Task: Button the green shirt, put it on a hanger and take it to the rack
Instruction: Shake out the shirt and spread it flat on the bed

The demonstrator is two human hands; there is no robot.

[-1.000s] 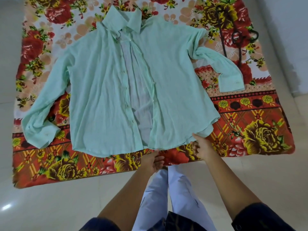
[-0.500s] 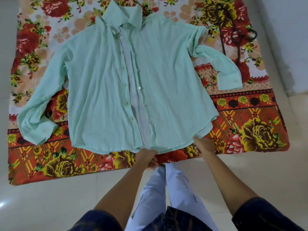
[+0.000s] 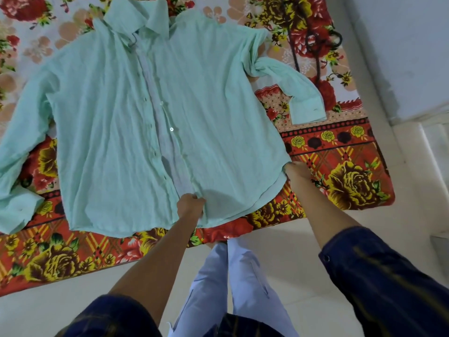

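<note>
The step in hand looks like laying the shirt (image 3: 116, 132) flat and drawing its two fronts together, before any buttoning; no button appears fastened yet, though the upper ones are too small to be sure. The left hand (image 3: 190, 206) pinches the cloth at the foot of the placket near the hem, fingers curled on it; the right hand (image 3: 297, 171) holds the side hem, but its fingers are tucked against the cloth and whether they curl round it cannot be told. The next move probably calls for lapping the right-hand front over the pale strip that runs up and away from the left fingers, so buttons meet holes, then starting at one end; the hanger (image 3: 315, 45) lies well beyond the right fingers, on the blanket (image 3: 349, 181) past the sleeve.

The shirt is pale green, thin and creased, spread front-up on the blanket on the floor, collar farthest from both hands; one sleeve stretches out left of the left fingers, the other is twisted and bent just above the right fingers.
</note>
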